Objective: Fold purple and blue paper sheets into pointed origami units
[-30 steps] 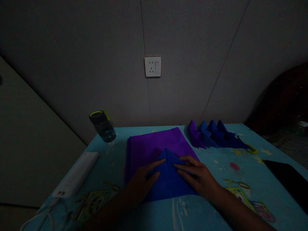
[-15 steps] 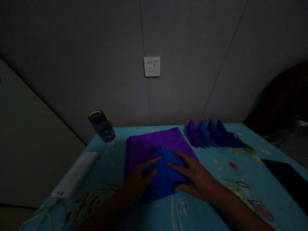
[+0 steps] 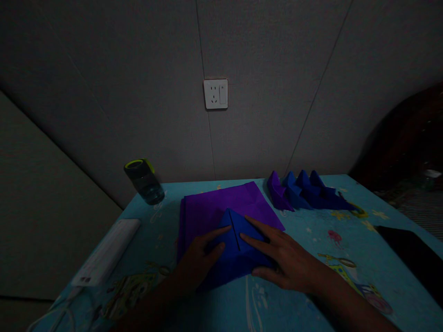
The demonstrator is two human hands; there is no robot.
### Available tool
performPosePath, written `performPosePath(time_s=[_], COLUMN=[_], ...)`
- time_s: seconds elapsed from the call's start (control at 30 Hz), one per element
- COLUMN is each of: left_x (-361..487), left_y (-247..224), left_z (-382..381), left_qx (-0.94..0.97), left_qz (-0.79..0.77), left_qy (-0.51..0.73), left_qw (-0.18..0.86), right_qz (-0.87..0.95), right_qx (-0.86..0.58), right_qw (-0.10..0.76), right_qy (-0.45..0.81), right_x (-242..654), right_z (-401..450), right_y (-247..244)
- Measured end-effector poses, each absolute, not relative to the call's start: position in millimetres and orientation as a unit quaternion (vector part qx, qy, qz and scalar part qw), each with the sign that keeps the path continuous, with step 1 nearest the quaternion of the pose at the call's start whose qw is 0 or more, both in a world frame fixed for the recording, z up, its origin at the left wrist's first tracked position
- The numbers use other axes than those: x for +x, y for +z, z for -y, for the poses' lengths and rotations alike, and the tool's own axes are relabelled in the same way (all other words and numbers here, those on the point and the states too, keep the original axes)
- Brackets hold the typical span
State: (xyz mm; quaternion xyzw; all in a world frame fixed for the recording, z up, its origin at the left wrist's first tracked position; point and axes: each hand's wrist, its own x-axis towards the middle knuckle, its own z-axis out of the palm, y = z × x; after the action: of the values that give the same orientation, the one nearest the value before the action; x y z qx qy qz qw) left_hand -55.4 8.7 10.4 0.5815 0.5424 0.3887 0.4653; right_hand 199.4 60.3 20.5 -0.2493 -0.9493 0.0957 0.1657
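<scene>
A blue sheet of paper (image 3: 231, 265), folded to a point at the top with a slit down its middle, lies partly over purple sheets. My left hand (image 3: 199, 258) rests on its left side, index finger stretched toward the slit and thumb on the paper. On the right side, my right hand (image 3: 282, 253) has its fingers spread; two fingertips touch the folded flap, and the thumb is by the lower edge. The purple sheets (image 3: 214, 203) lie flat behind the blue paper.
Several folded paper boats, one purple (image 3: 278, 191) and others blue (image 3: 296, 192), stand at the back right. A water bottle (image 3: 144, 181) is at the back left. A white power strip (image 3: 107, 251) lies left, a black flat object (image 3: 411, 251) right. A wall socket (image 3: 216, 94) is behind.
My right thumb has shifted slightly at the paper's lower right edge, where more blue now shows. My left hand stays nearly still. The whole view has shifted a little.
</scene>
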Motion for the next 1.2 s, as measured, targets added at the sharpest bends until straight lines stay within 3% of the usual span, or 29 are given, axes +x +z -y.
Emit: performPosePath(time_s=[0.27,0.53,0.87,1.1,1.2], left_x=[-55,-61,-57,-60,-61], left_y=[15,17,16,20,21], left_z=[-4,1,1,-12,-13], left_qx=[0.623,0.681,0.589,0.492,0.457], left_qz=[-0.532,-0.490,-0.508,-0.600,-0.581], left_qy=[0.357,0.332,0.357,0.482,0.515], left_qw=[0.448,0.431,0.518,0.407,0.433], right_qz=[0.935,0.898,0.785,0.610,0.545], right_qx=[-0.267,-0.312,-0.409,-0.466,-0.444], right_qw=[0.234,0.307,0.407,0.454,0.469], right_qy=[0.022,0.038,0.226,0.452,0.535], right_x=[194,193,191,191,188], right_z=[-62,-63,-72,-76,-78], right_y=[16,15,14,19,20])
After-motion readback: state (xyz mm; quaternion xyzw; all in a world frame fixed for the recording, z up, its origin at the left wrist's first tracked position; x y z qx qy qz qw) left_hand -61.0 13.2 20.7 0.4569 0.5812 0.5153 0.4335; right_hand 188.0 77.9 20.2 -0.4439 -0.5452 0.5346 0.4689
